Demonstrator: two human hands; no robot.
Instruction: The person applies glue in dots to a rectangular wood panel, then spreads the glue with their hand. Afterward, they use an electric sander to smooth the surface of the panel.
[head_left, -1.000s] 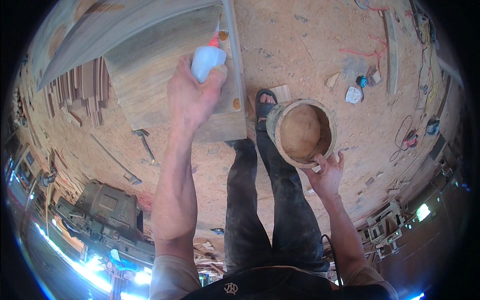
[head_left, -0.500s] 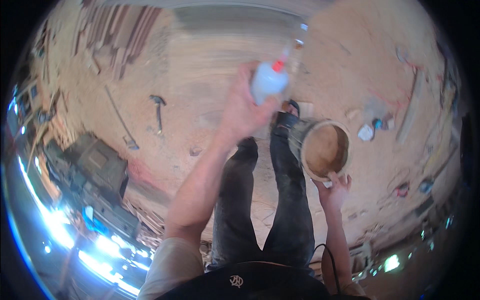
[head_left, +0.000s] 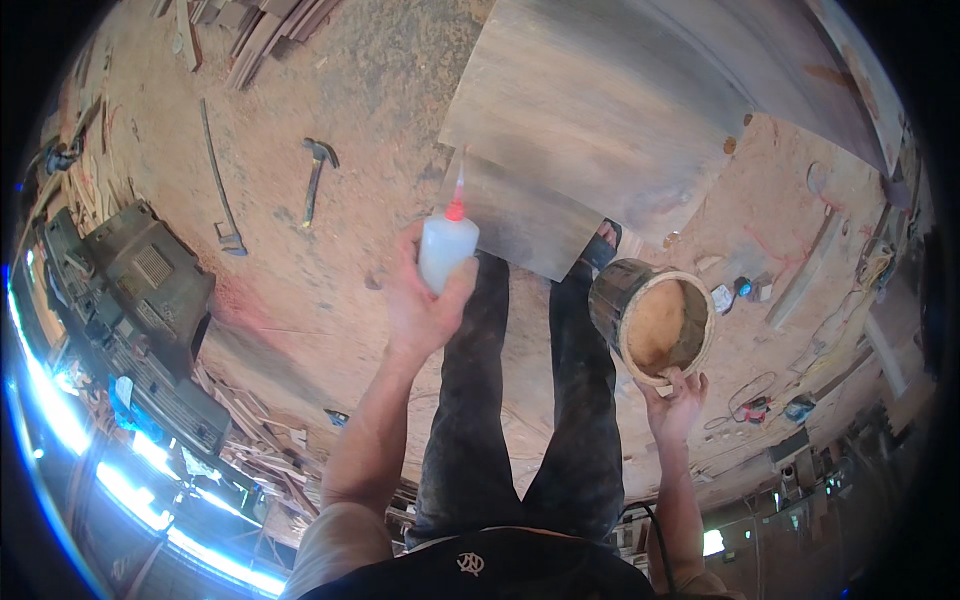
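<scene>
My left hand is wrapped round a white squeeze bottle with a red collar and a thin clear nozzle, held upright in front of my left leg. At the right, my right hand grips the near rim of a dark bucket, fingers outside the wall. The bucket tilts toward me, and tan powder like sawdust shows inside. Beyond the bottle, a greyish wooden panel lies by my feet, with a larger wooden board past it.
A hammer and a long thin metal bar lie on the dusty floor at left. Dark machinery stands farther left. Stacked wood strips sit at the far left. A plank and loose cords lie at right.
The bottle in my left hand has moved left and toward me. My view has turned, so the wooden boards now show at upper right. My right hand still holds the bucket.
</scene>
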